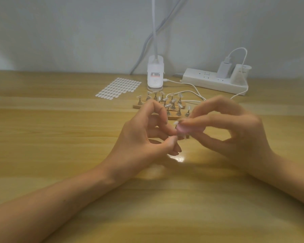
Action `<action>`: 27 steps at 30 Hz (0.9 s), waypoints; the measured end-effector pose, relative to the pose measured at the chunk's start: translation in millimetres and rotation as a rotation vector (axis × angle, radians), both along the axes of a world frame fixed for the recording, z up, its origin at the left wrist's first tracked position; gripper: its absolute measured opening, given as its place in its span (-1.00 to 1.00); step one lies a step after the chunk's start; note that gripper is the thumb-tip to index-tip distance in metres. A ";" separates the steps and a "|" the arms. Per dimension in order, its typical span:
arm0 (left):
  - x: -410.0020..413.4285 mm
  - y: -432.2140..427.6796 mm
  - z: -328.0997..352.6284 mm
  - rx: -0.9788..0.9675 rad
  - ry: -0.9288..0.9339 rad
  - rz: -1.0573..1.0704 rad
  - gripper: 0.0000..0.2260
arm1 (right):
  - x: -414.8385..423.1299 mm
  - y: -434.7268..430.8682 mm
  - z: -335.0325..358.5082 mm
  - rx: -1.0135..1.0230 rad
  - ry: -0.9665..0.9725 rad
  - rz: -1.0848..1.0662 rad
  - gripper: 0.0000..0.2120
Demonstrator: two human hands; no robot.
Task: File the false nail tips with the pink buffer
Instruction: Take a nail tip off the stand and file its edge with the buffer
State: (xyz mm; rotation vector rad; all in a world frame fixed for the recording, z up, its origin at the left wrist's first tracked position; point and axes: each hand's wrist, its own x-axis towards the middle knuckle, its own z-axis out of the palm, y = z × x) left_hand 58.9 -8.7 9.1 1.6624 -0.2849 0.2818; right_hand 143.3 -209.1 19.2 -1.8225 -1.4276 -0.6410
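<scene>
My right hand (232,130) pinches a small pink buffer (182,130) between thumb and fingers, blurred by motion. The buffer lies against a clear false nail tip (176,122) on a small stand. My left hand (147,137) holds that stand at its base with thumb and finger, just left of the buffer. Behind the hands, several more nail tips on metal stands (167,102) sit on wooden strips (137,106).
A sheet of white adhesive tabs (118,87) lies at the back left. A white clip lamp base (155,74) stands behind the stands, its cable (188,85) running to a power strip (216,81) at the back right.
</scene>
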 end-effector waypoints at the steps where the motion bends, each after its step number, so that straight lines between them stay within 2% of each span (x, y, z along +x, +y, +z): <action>1: -0.3 0.1 0.3 -0.011 0.000 0.003 -0.71 | 2.3 -0.7 0.3 0.011 0.010 -0.018 -0.81; 5: -0.6 -0.7 1.5 -0.024 0.006 -0.004 -0.72 | 2.2 -2.2 1.9 0.078 0.077 0.005 -0.78; 8: -0.4 -0.8 1.7 -0.028 0.005 -0.022 -0.72 | 0.4 -0.8 0.6 0.010 0.012 0.010 -0.83; 11: -1.2 -1.3 2.0 -0.037 0.012 -0.034 -0.72 | 3.6 -2.3 3.4 0.029 0.053 -0.066 -0.83; 14: -0.9 -1.5 2.5 -0.026 0.012 -0.036 -0.71 | -1.5 -0.3 0.9 -0.003 0.040 0.016 -0.84; 16: -0.4 -1.1 3.6 -0.011 0.024 -0.020 -0.70 | 0.6 -0.1 -1.1 -0.020 0.032 -0.006 -0.83; 19: 0.5 -0.7 5.4 0.008 0.027 0.002 -0.73 | 10.9 -3.0 0.9 0.087 0.141 -0.080 -0.77; 21: 0.0 -1.1 5.9 -0.015 0.017 -0.018 -0.74 | 11.2 -2.5 -0.3 0.150 0.230 -0.023 -0.74; 27: -4.9 -1.8 7.9 -0.091 0.015 -0.014 -0.66 | 7.6 -0.4 -6.9 0.154 0.283 0.036 -0.70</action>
